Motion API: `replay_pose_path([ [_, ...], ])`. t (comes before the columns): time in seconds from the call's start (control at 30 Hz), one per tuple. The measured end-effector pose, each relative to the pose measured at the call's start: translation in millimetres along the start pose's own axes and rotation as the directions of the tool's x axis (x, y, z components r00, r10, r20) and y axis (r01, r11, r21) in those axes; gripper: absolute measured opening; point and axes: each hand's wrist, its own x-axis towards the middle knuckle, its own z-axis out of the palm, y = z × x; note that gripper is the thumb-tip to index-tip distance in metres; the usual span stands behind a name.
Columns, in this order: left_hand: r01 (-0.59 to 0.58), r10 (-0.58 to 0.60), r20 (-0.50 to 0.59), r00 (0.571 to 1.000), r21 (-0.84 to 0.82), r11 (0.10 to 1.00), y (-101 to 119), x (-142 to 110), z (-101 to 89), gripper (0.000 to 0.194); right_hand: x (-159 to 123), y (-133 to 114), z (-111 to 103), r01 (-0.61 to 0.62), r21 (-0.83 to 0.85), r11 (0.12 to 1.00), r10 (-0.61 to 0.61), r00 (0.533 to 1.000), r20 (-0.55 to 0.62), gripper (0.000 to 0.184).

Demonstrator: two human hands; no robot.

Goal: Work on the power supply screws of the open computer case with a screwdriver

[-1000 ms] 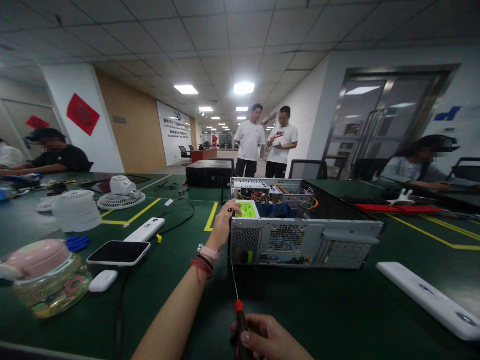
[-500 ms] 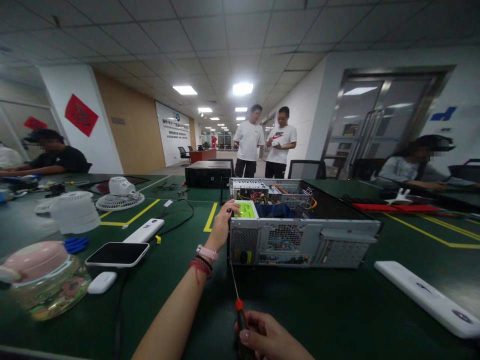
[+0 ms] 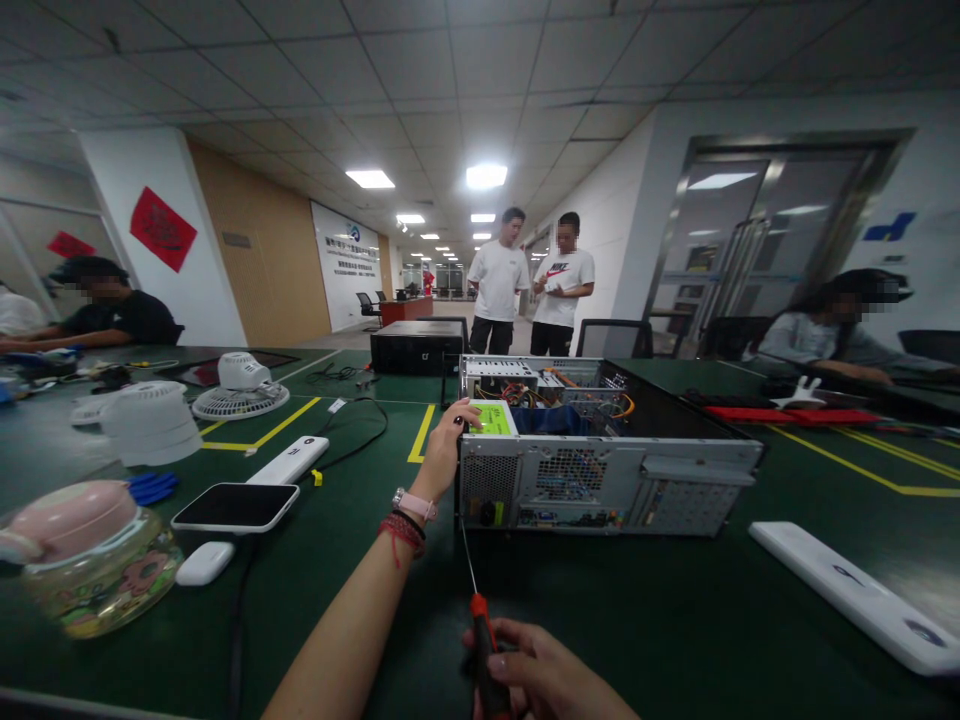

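Observation:
An opened computer case (image 3: pixel 622 480) lies on its side, its rear panel towards me. My left hand (image 3: pixel 444 450) grips its near left corner, fingers bent over the top edge onto the power supply (image 3: pixel 493 419) with its bright green label. In my right hand (image 3: pixel 536 668) is a screwdriver (image 3: pixel 484 635) with a red and black handle, fingers closed around it. Its long thin shaft points up and away, the tip at the lower left corner of the rear panel. Whether the tip sits in a screw is too small to tell.
Left of my arm lie a phone (image 3: pixel 236 508), a white power bank (image 3: pixel 289 462), a small white case (image 3: pixel 205 564) and a pink-lidded bottle (image 3: pixel 97 560). Another white bar (image 3: pixel 855 595) lies at right. A black box (image 3: pixel 416 348) stands behind. Several people are around.
My right hand and the screwdriver handle have shifted very slightly, with the fingers moving a little on the handle. My left hand and the computer case stay where they were.

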Motion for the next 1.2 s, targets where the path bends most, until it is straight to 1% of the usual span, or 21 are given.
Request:
replay_pose_path([
  [0.1,-0.006,0.006,0.002,1.0,-0.011,1.0,-1.3,0.1,0.1,0.039,-5.0,-1.2,-0.6,-0.006,0.054,0.999,0.005,1.0,0.016,0.057],
  [0.2,-0.015,0.015,0.001,1.0,-0.021,1.0,-2.7,0.0,0.2,0.038,-7.3,-3.2,3.0,0.015,0.047,0.999,-0.014,1.0,-0.012,0.06],
  [0.3,-0.014,0.014,0.0,1.0,-0.017,1.0,-3.5,0.0,0.1,0.038,-7.8,-5.5,9.3,0.033,-0.015,0.999,-0.034,0.999,-0.031,0.062],
  [0.43,-0.021,0.021,0.007,1.0,-0.024,0.999,-4.5,0.3,-0.1,0.037,-6.3,-5.3,12.9,0.045,-0.125,0.991,-0.051,0.998,-0.048,0.056],
  [0.57,-0.022,0.022,0.006,1.0,-0.015,1.0,-5.0,0.7,0.1,0.037,-1.7,-0.4,7.5,0.061,-0.109,0.992,-0.064,0.998,-0.026,0.051],
  [0.7,-0.022,0.022,0.008,1.0,-0.015,1.0,-3.6,0.4,0.4,0.036,0.9,1.4,2.5,0.072,-0.129,0.989,-0.069,0.997,0.029,0.05],
  [0.87,-0.015,0.015,0.006,1.0,-0.01,1.0,-1.9,-0.2,0.1,0.036,-2.4,-1.7,4.5,0.044,-0.037,0.998,-0.044,0.999,-0.008,0.06],
  [0.93,-0.015,0.015,0.006,1.0,-0.009,1.0,-2.1,-0.3,0.1,0.036,-5.5,-3.0,5.5,0.028,-0.012,1.0,-0.028,1.0,-0.009,0.059],
  [1.1,-0.016,0.016,0.006,1.0,-0.012,1.0,-3.8,-0.3,0.1,0.036,-12.6,-4.3,5.1,0.062,0.07,0.996,-0.058,0.997,-0.057,0.053],
  [1.2,-0.016,0.016,0.006,1.0,-0.017,1.0,-3.9,-0.1,0.1,0.036,-12.2,-4.4,5.6,0.041,0.062,0.997,-0.038,0.998,-0.05,0.055],
])
